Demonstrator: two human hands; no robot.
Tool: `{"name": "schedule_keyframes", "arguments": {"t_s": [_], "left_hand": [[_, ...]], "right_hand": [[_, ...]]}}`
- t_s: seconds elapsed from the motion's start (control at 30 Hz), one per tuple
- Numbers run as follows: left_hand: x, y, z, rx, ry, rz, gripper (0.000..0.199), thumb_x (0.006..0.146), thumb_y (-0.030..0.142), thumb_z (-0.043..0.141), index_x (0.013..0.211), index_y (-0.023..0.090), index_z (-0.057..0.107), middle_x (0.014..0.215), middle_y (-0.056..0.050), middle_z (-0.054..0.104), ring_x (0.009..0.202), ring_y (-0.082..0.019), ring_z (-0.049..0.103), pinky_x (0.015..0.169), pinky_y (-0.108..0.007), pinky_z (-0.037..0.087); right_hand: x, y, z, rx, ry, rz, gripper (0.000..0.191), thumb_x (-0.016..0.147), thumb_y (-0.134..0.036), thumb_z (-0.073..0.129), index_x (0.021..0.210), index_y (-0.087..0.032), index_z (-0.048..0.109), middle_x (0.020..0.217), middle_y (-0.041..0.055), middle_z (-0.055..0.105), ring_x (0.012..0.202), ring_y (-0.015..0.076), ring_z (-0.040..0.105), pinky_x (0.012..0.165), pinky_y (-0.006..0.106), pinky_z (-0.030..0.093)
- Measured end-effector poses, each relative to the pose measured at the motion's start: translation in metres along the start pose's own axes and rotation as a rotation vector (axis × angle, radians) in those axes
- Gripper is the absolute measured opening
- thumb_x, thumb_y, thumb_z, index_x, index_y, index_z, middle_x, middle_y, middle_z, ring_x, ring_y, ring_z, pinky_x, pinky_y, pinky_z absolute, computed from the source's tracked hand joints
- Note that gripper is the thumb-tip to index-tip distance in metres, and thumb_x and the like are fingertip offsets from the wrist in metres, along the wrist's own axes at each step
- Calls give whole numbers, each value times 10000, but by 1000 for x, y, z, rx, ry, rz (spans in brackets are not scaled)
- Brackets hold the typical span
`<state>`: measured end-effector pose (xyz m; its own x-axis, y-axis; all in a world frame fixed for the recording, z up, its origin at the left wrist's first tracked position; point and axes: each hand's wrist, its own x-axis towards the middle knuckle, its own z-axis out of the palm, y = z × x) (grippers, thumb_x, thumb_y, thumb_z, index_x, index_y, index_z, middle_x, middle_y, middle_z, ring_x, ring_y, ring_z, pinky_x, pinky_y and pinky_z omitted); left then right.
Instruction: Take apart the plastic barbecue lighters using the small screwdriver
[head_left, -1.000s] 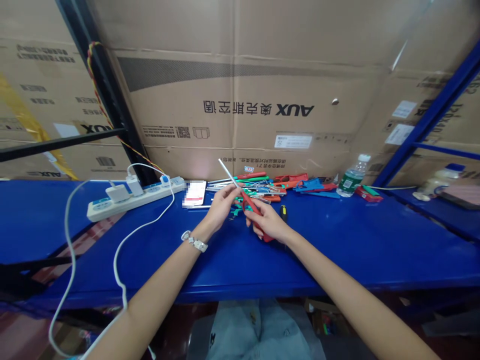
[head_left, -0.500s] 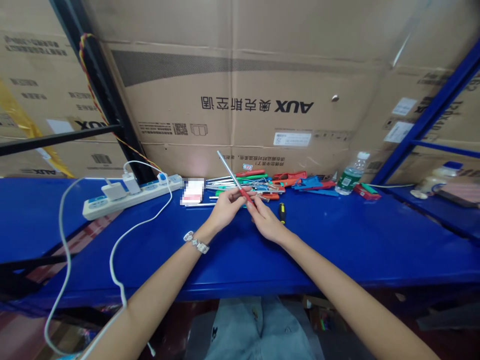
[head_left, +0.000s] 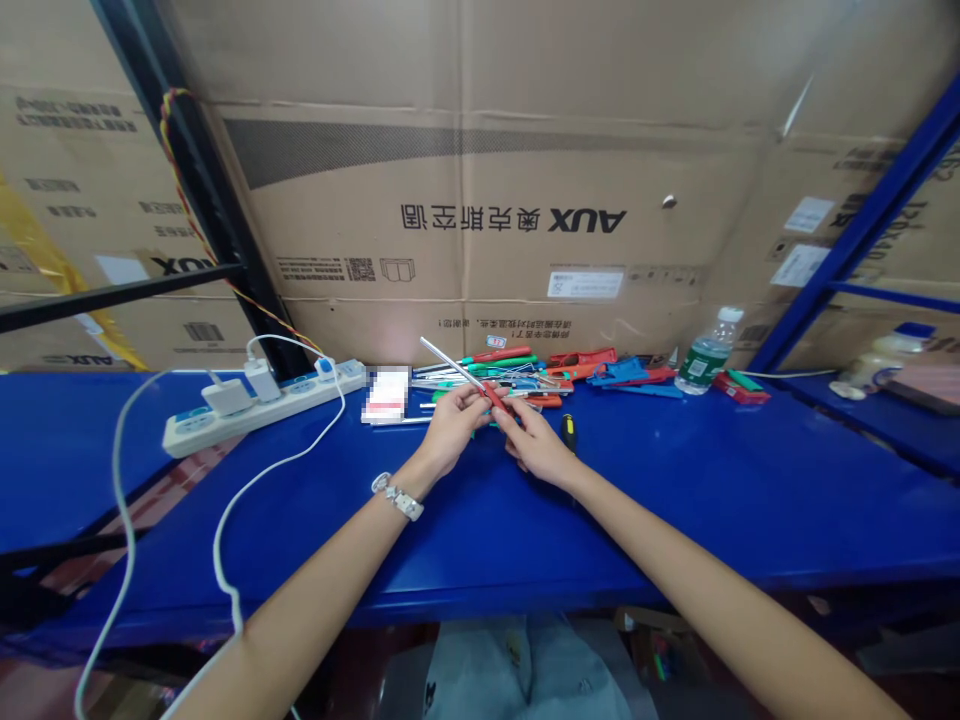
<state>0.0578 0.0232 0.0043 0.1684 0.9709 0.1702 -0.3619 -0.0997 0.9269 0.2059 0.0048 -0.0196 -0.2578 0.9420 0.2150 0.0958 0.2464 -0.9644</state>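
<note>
Between my two hands is a screwdriver (head_left: pixel 452 364) with a red handle and a long silver shaft, which slants up to the left. My left hand (head_left: pixel 452 430) is closed on it where handle and shaft meet. The fingers of my right hand (head_left: pixel 538 442) pinch the lower end of the red handle; part of the handle is hidden by them. Just behind both hands lies a pile of tools (head_left: pixel 517 361) with red, green and orange handles. A short black and yellow screwdriver (head_left: pixel 568 432) lies to the right of my right hand, partly covered by it.
A white power strip (head_left: pixel 255 408) with plugs and a looping white cable (head_left: pixel 225 530) lies left on the blue table (head_left: pixel 675 500). A blurred white packet (head_left: pixel 386 395) sits beside the tools. Blue and red plastic pieces (head_left: pixel 634 371) and a water bottle (head_left: pixel 706 355) stand right, before large cardboard (head_left: pixel 337 200).
The screwdriver's shaft has tipped lower and further left, its tip now nearer the pile. Both hands keep hold of it. The view has shifted slightly.
</note>
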Motion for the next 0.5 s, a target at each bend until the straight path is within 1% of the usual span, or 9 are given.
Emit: {"name": "schedule_keyframes", "arguments": {"t_s": [0.07, 0.1, 0.13, 0.17, 0.2, 0.23, 0.3, 0.37, 0.5], "left_hand": [[6, 3, 0, 26, 23, -8, 225, 717, 248, 793, 893, 127, 721, 971, -120, 771, 892, -207, 727, 793, -323, 584], [11, 5, 0, 34, 31, -7, 209, 717, 255, 790, 868, 129, 719, 959, -116, 768, 878, -206, 724, 781, -325, 589], [16, 6, 0, 40, 33, -3, 200, 716, 267, 790, 843, 131, 717, 944, -110, 763, 862, -206, 720, 771, -328, 593], [21, 7, 0, 43, 31, 1, 197, 711, 279, 796, 814, 134, 712, 923, -102, 757, 844, -205, 715, 765, -332, 596], [27, 8, -1, 44, 32, 8, 200, 701, 290, 805, 783, 136, 705, 894, -91, 749, 826, -202, 708, 762, -336, 598], [33, 8, -1, 42, 40, 16, 205, 689, 294, 815, 752, 139, 695, 858, -77, 737, 807, -197, 699, 761, -337, 599], [44, 6, -1, 31, 88, 32, 206, 671, 284, 821, 698, 144, 673, 783, -47, 701, 776, -181, 675, 762, -329, 597], [54, 3, 1, 11, 158, 54, 192, 671, 257, 808, 660, 147, 650, 727, -23, 665, 748, -163, 654, 764, -318, 592], [69, -1, 6, 11, 256, 82, 175, 683, 204, 777, 626, 149, 620, 656, 4, 628, 681, -141, 628, 768, -317, 579]], "right_hand": [[10, -2, -4, -59, -10, 41, 410, 1003, -522, 470, 1277, -231, 561, 582, -75, 456, 382, 112, 422, 368, 227, 362], [16, -4, -8, -124, 2, 35, 408, 1020, -504, 434, 1280, -219, 567, 571, -72, 457, 388, 119, 440, 380, 236, 382], [22, -7, -11, -183, 21, 17, 400, 1033, -477, 407, 1269, -207, 583, 578, -55, 491, 422, 134, 488, 417, 252, 422], [29, -11, -15, -277, 52, -38, 381, 1039, -442, 407, 1227, -186, 618, 626, -21, 553, 492, 143, 544, 483, 266, 464], [36, -15, -19, -388, 76, -103, 357, 1033, -419, 436, 1142, -167, 665, 704, 22, 620, 592, 158, 600, 565, 285, 499], [42, -19, -23, -471, 74, -151, 361, 1030, -430, 457, 1112, -165, 689, 796, 55, 671, 703, 177, 640, 652, 303, 520], [53, -25, -28, -568, 41, -162, 383, 1016, -444, 505, 1184, -156, 694, 904, 86, 718, 784, 195, 656, 736, 328, 519], [61, -27, -31, -609, -5, -145, 413, 1021, -432, 509, 1287, -157, 665, 933, 92, 734, 781, 198, 661, 758, 337, 513], [68, -26, -31, -615, -59, -155, 459, 1059, -450, 416, 1373, -188, 623, 799, 62, 720, 727, 207, 675, 731, 333, 517]]}}
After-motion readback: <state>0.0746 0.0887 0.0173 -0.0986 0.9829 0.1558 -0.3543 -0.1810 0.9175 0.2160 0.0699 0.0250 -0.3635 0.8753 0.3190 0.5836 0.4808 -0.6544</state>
